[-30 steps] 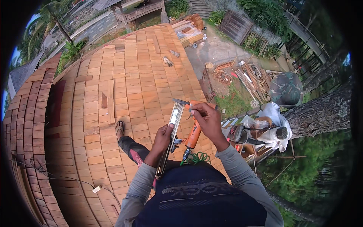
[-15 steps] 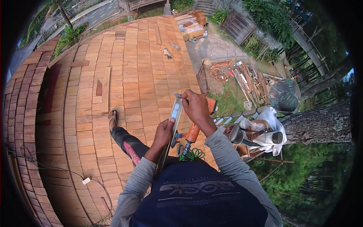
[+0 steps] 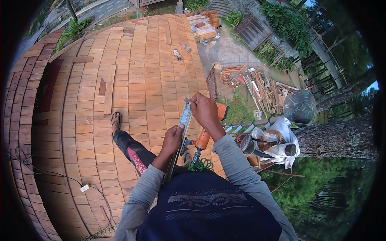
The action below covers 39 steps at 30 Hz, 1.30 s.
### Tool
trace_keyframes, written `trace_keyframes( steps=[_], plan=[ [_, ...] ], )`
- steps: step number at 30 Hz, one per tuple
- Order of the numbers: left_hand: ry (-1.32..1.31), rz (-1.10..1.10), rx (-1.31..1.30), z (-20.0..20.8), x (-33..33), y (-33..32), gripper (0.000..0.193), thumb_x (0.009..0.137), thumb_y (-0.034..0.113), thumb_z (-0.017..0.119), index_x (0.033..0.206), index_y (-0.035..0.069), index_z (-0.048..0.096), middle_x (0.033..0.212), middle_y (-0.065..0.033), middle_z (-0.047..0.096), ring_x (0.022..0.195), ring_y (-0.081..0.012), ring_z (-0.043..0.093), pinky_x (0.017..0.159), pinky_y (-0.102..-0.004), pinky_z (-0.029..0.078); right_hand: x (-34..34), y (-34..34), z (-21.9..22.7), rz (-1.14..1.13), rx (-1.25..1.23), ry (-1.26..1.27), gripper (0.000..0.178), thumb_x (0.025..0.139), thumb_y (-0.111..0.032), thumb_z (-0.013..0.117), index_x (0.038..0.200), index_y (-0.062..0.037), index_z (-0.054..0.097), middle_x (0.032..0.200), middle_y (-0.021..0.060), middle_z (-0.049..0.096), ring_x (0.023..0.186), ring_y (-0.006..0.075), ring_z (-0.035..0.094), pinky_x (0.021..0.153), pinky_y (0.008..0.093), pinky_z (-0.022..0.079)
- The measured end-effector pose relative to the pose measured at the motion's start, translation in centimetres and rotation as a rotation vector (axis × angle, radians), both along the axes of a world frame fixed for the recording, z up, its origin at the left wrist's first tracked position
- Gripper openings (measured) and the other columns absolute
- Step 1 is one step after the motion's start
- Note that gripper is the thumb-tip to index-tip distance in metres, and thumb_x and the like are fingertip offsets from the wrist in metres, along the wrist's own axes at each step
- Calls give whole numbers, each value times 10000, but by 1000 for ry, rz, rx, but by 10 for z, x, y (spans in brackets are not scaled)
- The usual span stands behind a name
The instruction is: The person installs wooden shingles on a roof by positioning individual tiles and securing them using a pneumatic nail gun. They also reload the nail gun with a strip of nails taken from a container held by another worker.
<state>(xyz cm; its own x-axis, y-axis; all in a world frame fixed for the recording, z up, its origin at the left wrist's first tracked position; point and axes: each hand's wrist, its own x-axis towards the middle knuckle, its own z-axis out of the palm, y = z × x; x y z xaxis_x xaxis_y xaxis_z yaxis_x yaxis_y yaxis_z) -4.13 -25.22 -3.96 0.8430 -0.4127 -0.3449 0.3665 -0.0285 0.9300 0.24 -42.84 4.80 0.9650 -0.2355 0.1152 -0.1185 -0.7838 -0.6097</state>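
Over the broad tan wooden-shingle roof (image 3: 140, 76), grey-sleeved forearms (image 3: 241, 162) converge on an orange nail gun (image 3: 202, 139) before the torso. The left hand (image 3: 172, 141) grips its long silver metal magazine (image 3: 185, 116); the right hand (image 3: 204, 110), bunched at the far end, hides part of the gun, its hold unclear. Nearby, a coiled green hose (image 3: 204, 164).

beyond the left hand (image 3: 171, 141) the shingles (image 3: 149, 90) lie open, but the orange nail gun (image 3: 202, 140) bars its right side.
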Motion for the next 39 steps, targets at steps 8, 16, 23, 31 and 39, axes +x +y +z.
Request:
trace_keyframes(
  steps=[8, 16, 23, 31, 39],
  plan=[
    [107, 21, -11, 16, 7, 3, 436, 1095, 422, 494, 894, 40, 550, 667, -28, 554, 519, -135, 585, 487, -314, 514, 15, 18, -11, 23, -251, -36, 125, 909, -155, 703, 928, -52, 636, 814, 147, 726, 746, 371, 721, 643, 483, 559],
    [158, 54, -48, -5, 12, 5, 431, 1090, 431, 503, 905, 44, 541, 653, -48, 582, 468, -140, 585, 418, -295, 491, 16, 26, -30, 130, -382, -138, 67, 959, -134, 600, 957, -68, 586, 816, 115, 683, 716, 330, 721, 568, 456, 561],
    [171, 68, -43, -1, 17, 7, 432, 1093, 419, 504, 879, 47, 553, 652, -20, 542, 492, -127, 562, 464, -300, 501, 15, 28, -34, 181, -386, -109, 156, 919, -105, 604, 1066, -66, 639, 890, 110, 703, 810, 313, 726, 635, 454, 572],
    [191, 73, -60, -1, 22, 8, 447, 1094, 430, 495, 889, 37, 555, 654, -26, 544, 489, -129, 568, 460, -300, 520, 12, 26, -38, 221, -393, -244, 218, 900, -75, 599, 1107, -49, 663, 910, 128, 711, 872, 308, 724, 721, 433, 577],
    [177, 58, -50, -1, 26, 5, 454, 1092, 433, 495, 881, 37, 560, 658, -29, 554, 492, -128, 560, 464, -306, 511, 9, 19, -27, 301, -421, -225, 112, 874, -86, 632, 972, -52, 675, 959, 83, 672, 885, 280, 700, 728, 420, 571]
  ],
)
